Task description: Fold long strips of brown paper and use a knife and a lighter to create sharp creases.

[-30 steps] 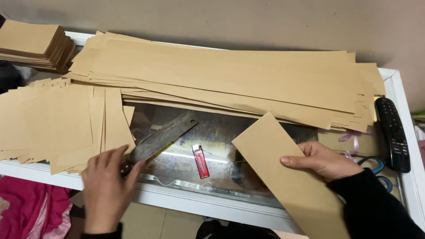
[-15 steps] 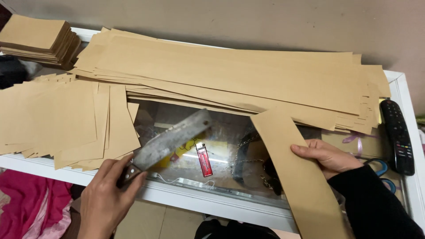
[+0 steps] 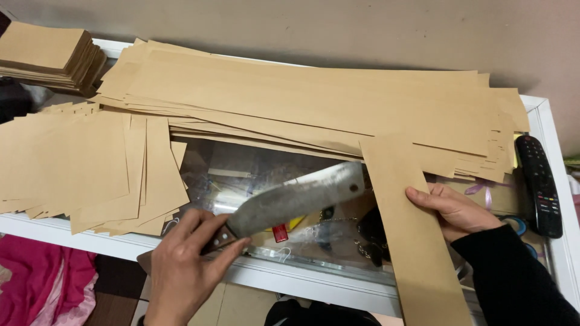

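1. My left hand (image 3: 181, 271), at the lower left of the frame, is clamped around the wooden handle of one knife (image 3: 296, 202).
2. The knife blade runs from lower left up to the right; its tip ends just beside the left edge of the paper strip (image 3: 411, 229).
3. My right hand (image 3: 450, 211), right of centre, lies flat on the strip's right edge, fingers spread, pinning it to the table (image 3: 314, 284).
4. The strip's long axis runs from centre frame down to the bottom edge, tilted slightly right. The right hand is touching it; the left is well apart, joined only by the blade.
5. Count: one knife, one separate strip, one long sheet pile (image 3: 314, 102) across the top, one fanned pile (image 3: 78, 163) at left, one neat stack (image 3: 51, 51) upper left, one remote control (image 3: 539, 184) at right.
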